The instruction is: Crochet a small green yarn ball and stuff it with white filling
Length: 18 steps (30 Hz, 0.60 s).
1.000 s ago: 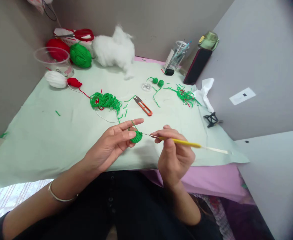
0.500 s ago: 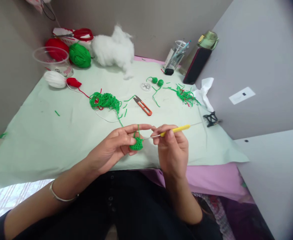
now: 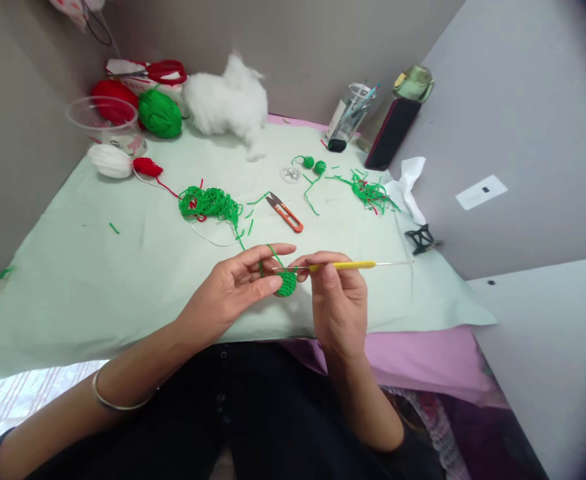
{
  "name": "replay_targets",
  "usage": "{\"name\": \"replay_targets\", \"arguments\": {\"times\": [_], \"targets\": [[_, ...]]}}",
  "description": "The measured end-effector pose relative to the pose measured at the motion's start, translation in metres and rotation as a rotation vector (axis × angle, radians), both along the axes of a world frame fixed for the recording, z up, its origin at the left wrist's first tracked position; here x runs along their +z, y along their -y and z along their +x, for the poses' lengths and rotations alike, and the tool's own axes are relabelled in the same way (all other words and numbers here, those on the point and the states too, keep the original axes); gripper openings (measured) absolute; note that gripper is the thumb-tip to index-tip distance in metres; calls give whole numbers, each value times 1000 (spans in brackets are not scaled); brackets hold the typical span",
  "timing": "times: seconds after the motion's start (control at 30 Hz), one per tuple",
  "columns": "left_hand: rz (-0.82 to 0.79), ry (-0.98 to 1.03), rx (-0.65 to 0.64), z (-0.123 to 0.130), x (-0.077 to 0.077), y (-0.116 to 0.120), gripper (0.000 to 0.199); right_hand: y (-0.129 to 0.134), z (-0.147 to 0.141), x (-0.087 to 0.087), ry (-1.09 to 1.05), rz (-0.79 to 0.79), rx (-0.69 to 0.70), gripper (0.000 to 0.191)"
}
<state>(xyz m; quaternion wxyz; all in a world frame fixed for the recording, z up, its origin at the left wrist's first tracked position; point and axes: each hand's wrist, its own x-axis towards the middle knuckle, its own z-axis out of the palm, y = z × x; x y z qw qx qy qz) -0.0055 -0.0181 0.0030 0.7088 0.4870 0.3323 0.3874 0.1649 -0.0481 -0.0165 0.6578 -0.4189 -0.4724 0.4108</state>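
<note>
A small green crocheted piece (image 3: 287, 283) is pinched between the thumb and fingers of my left hand (image 3: 240, 280). Green yarn runs over the raised left index finger and down to the piece. My right hand (image 3: 339, 293) grips a crochet hook by its yellow handle (image 3: 350, 265). The hook's thin metal shaft lies across the top edge of the crocheted piece, its tip near the left fingers. From the left hand, the yarn leads back to a loose green tangle (image 3: 210, 203) on the pale cloth (image 3: 147, 267).
Orange-handled thread snips (image 3: 287, 212) lie beyond my hands. Two small green balls (image 3: 315, 165), yarn scraps (image 3: 370, 193) and a black clip (image 3: 421, 239) lie farther right. White stuffing (image 3: 227, 100), yarn balls (image 3: 159, 113), a clear cup (image 3: 349, 117) and a phone (image 3: 393, 133) stand behind.
The hook has moved left and lies more level, its shaft now across the crocheted piece. That piece has shifted slightly right, and my right hand has come a little left.
</note>
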Motion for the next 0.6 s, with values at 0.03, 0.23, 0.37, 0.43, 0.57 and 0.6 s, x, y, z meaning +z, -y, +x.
{"name": "replay_targets", "arguments": {"times": [0.03, 0.23, 0.37, 0.43, 0.57, 0.6], "targets": [[-10, 12, 1, 0, 0, -1, 40, -1, 0, 1, -10, -4, 1, 18], [-24, 9, 25, 0, 1, -2, 45, -2, 2, 5, -8, 3, 28, 19], [14, -44, 52, -1, 2, -1, 44, 6, 3, 10, 149, 72, -23, 20], [48, -88, 69, -1, 4, 1, 42, 10, 3, 12, 329, 161, -100, 21], [89, -163, 151, 2, 6, 7, 42, 14, 1, 6, 769, 431, -192, 24], [87, -162, 171, 4, 6, 8, 45, 14, 0, 3, 874, 488, -223, 24]]}}
